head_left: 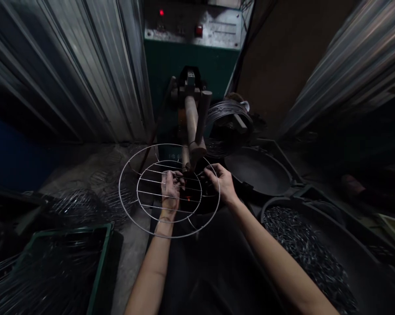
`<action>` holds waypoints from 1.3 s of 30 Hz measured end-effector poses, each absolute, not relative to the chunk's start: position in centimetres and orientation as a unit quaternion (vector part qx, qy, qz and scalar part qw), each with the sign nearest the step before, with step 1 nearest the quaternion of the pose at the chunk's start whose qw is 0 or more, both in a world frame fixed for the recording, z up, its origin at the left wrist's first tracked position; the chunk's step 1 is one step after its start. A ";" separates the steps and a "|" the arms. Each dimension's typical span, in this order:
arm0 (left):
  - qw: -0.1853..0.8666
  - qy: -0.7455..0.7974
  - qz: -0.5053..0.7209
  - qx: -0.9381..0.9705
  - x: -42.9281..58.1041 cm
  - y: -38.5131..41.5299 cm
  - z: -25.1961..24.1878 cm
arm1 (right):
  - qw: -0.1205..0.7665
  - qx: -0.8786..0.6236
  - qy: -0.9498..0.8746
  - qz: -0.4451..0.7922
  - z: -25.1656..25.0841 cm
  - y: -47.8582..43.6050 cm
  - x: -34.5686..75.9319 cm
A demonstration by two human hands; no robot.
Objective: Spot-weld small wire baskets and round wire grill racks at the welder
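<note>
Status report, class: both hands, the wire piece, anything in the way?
Left hand, right hand grip round wire rack. Rack under welder's copper arm. Nothing obstructing.

Left grip (170,189), right grip (221,181) closed

I am holding a silvery wire rack (169,190), its thin bars crossing two rings in a pattern of parallel lines. A red spark (188,198) is glowing among them. The machine (190,65) ahead is showing dark teal under a grey panel, where a red lamp (161,12) is shining. A green crate (99,258) is sitting beside dull grey metal bits (302,245).
</note>
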State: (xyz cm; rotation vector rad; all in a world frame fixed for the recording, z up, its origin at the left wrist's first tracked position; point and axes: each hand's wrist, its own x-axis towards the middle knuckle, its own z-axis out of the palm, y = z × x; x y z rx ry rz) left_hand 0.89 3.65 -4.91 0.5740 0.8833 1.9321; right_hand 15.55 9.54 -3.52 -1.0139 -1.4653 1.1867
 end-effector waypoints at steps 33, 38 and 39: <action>0.370 0.364 0.816 0.254 -0.8 6.5 -5.8 | 0.442 -0.384 -0.717 0.378 -3.4 11.6 15.1; 0.396 0.349 0.802 0.278 -1.2 5.8 -5.2 | 0.435 -0.379 -0.685 0.445 -3.2 11.4 15.2; 0.409 0.344 0.795 0.287 -1.3 5.6 -5.1 | 0.432 -0.383 -0.685 0.445 -3.1 11.2 15.6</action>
